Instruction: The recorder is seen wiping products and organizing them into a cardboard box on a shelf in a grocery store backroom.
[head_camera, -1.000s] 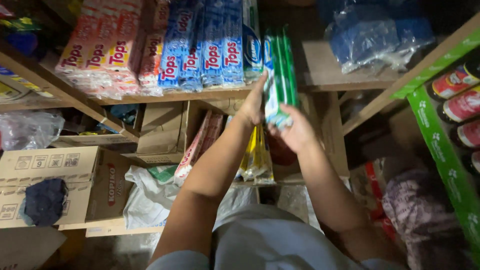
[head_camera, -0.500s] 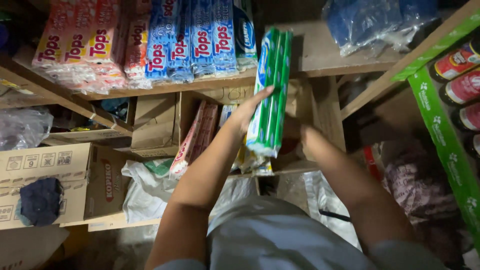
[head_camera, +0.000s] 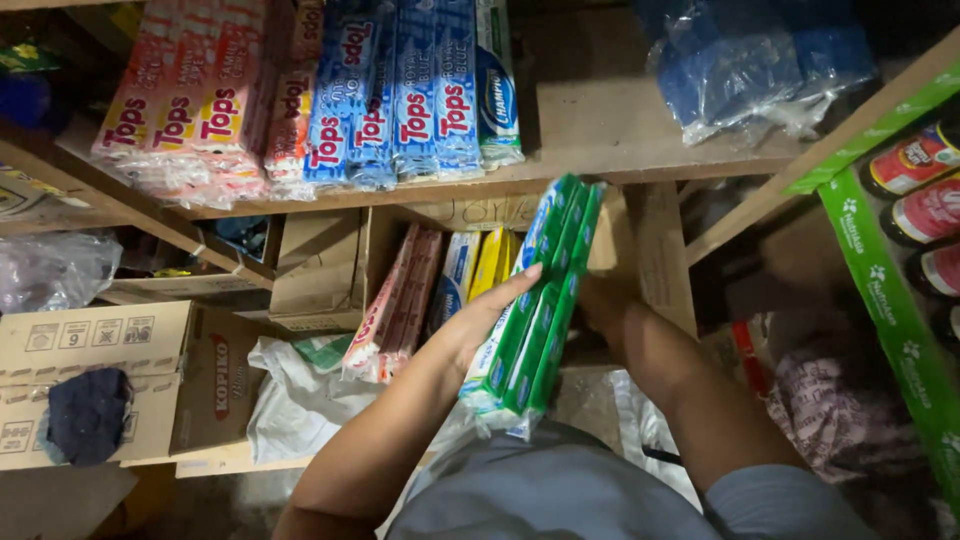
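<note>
Hands, both on one item. Left hand (head_camera: 490, 315) flat against the near face of the green pack (head_camera: 535, 300), fingers spread toward 1 o'clock; right hand (head_camera: 605, 305) mostly hidden behind the pack's far side, so its grip cannot be fully made out, though it appears pressed to the pack from 3 o'clock. Pack sits clamped between the two palms, tilted, its top end toward 1 o'clock just under the wooden shelf (head_camera: 600, 125) edge.

Handling, judged: long film-wrapped bundle of slim cartons, likely light, fairly stiff along its length, with a slick wrapper. Best held by the broad sides near mid-length, as now; loose film at the lower end gives poor purchase.

Surroundings: yellow packs (head_camera: 495, 262) and pink packs (head_camera: 395, 305) upright at 10 o'clock; blue packs (head_camera: 420, 90) on the shelf at 11 o'clock; cardboard box (head_camera: 110, 370) well off at 9 o'clock.

Change from half a second ago: pack lower, below the shelf edge rather than across it, and leaning further.
</note>
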